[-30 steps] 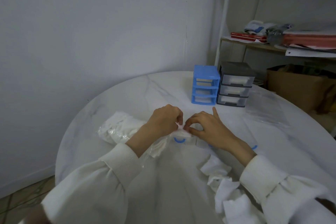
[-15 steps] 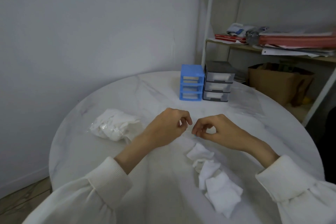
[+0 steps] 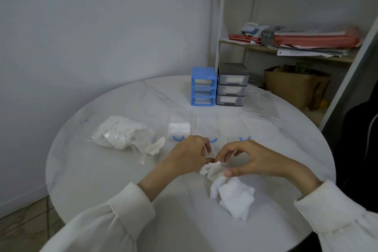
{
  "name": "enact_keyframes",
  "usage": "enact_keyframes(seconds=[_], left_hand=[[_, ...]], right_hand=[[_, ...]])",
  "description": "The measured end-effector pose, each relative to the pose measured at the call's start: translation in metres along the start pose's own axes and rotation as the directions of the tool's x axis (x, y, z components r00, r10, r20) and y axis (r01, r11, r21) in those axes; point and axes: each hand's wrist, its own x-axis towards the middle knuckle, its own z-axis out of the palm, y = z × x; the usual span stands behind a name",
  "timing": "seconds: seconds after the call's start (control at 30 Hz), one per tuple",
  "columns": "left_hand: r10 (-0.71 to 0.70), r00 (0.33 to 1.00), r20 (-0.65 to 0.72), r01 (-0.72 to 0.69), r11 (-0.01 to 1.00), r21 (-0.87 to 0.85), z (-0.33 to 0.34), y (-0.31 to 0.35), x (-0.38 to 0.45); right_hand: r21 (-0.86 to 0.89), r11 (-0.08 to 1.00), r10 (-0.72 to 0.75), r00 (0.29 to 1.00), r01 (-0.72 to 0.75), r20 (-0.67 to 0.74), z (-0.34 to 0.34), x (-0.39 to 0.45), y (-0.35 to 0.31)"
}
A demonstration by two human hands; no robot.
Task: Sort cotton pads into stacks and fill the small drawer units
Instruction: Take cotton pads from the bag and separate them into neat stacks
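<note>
The round table has a smooth, glossy marble-look top. Soft matt cotton pads lie on it. Blue drawer unit and grey drawer unit look plastic, with translucent drawer fronts.

Dim cool light, soft shadows, wide-angle bending, slight blur

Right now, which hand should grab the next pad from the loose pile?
Probably the right hand. Its thumb already rests on the loose pile of pads, which lies on its side of the table. The left hand only touches the pile's far end.
</note>
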Motion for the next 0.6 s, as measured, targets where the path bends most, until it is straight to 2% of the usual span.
enact_keyframes(seconds=[0.17,0.37,0.47,0.6], left_hand=[[-0.035,0.999,-0.006,0.033,0.988,-0.151,0.004,-0.001,0.001],[-0.026,0.998,0.054,0.036,0.980,-0.195,0.007,-0.005,0.002],[-0.039,0.999,-0.022,0.034,0.975,-0.221,0.005,-0.008,0.003],[-0.102,0.980,-0.170,0.037,0.936,-0.350,-0.004,-0.012,0.004]], right_hand=[[-0.029,0.999,-0.013,1.000,0.013,0.017,0.006,-0.001,0.006],[-0.010,0.997,-0.083,0.993,0.082,-0.080,0.016,0.005,0.015],[0.004,0.996,-0.082,0.987,0.084,-0.138,0.016,0.007,0.019],[0.034,0.992,-0.106,0.962,0.119,-0.253,0.010,0.012,0.022]])
